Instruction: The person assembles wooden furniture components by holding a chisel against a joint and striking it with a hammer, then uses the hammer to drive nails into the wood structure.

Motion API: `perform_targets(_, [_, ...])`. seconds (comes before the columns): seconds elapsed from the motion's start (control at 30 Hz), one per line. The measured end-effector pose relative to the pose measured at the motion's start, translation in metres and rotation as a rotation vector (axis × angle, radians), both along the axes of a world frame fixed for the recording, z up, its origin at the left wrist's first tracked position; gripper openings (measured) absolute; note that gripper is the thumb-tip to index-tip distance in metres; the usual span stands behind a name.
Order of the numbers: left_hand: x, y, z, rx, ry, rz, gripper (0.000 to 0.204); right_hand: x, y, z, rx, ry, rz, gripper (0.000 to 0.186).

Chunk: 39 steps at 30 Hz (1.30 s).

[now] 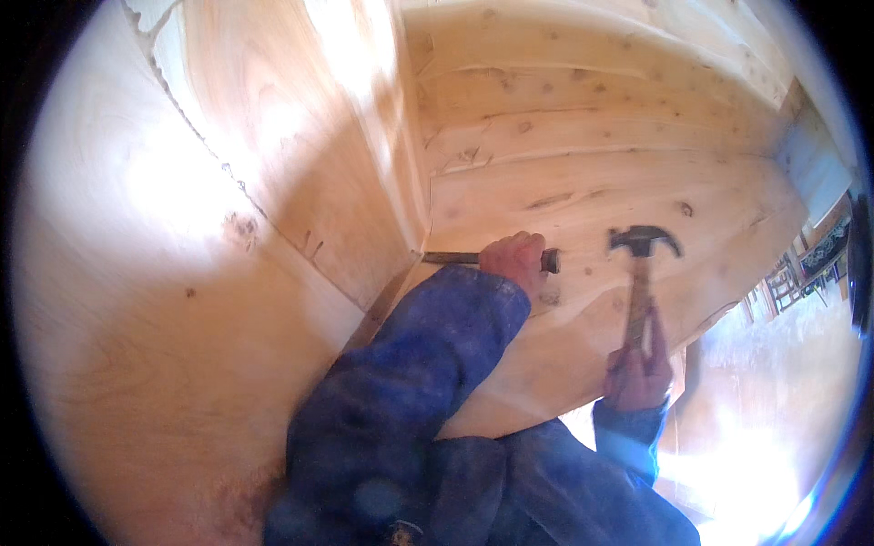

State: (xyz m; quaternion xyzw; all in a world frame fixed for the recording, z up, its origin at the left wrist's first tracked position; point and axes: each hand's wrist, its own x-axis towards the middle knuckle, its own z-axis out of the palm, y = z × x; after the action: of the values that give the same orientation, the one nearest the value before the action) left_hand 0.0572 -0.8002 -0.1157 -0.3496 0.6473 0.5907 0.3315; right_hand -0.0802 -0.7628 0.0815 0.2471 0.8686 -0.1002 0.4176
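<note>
My left hand [513, 262] is closed around a chisel [450, 258] lying nearly level, its blade pointing left. The blade's tip reaches the corner where the left wooden wall [309, 227] meets the plank surface [583, 187]. The chisel's dark butt end sticks out to the right of my fist. Lower on the right, my right hand [639, 375] grips a claw hammer [640, 284] by its wooden handle. The hammer head is up, a short way to the right of the chisel's butt and apart from it.
Knotty pale planks curve across the top and right. A dark jagged seam [228, 173] runs down the left wooden wall. Bright light falls on the floor [756, 409] at the lower right. Several blurred items, among them a chair-like frame [783, 287], stand at the far right.
</note>
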Motion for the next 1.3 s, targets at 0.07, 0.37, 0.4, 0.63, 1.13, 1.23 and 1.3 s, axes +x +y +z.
perform_targets(0.07, [-0.003, -0.007, 0.017, 0.095, 0.017, -0.067, 0.017, -0.013, -0.005, 0.007, -0.102, 0.153, 0.025, 0.06])
perform_targets(0.37, [0.002, -0.006, 0.006, 0.086, 0.041, -0.026, 0.015, -0.012, -0.019, 0.008, -0.053, 0.034, -0.071, 0.056])
perform_targets(0.4, [0.001, -0.007, 0.004, 0.08, 0.044, -0.015, 0.015, -0.009, -0.018, 0.009, -0.078, 0.039, -0.1, 0.056])
perform_targets(0.63, [-0.001, -0.004, 0.001, 0.101, -0.012, -0.073, 0.023, 0.01, -0.009, 0.018, 0.09, -0.362, 0.19, 0.064])
perform_targets(1.13, [0.003, -0.007, 0.01, -0.339, 0.316, 0.218, 0.016, 0.013, 0.004, 0.014, -0.015, -0.2, 0.097, 0.059])
perform_targets(1.23, [-0.01, -0.022, 0.021, -0.347, 0.573, 0.264, 0.02, 0.016, -0.008, -0.002, 0.034, -0.06, 0.169, 0.056])
perform_targets(1.3, [-0.027, -0.012, 0.011, -0.185, 0.555, 0.36, 0.024, 0.004, -0.004, -0.01, -0.011, -0.104, 0.177, 0.056])
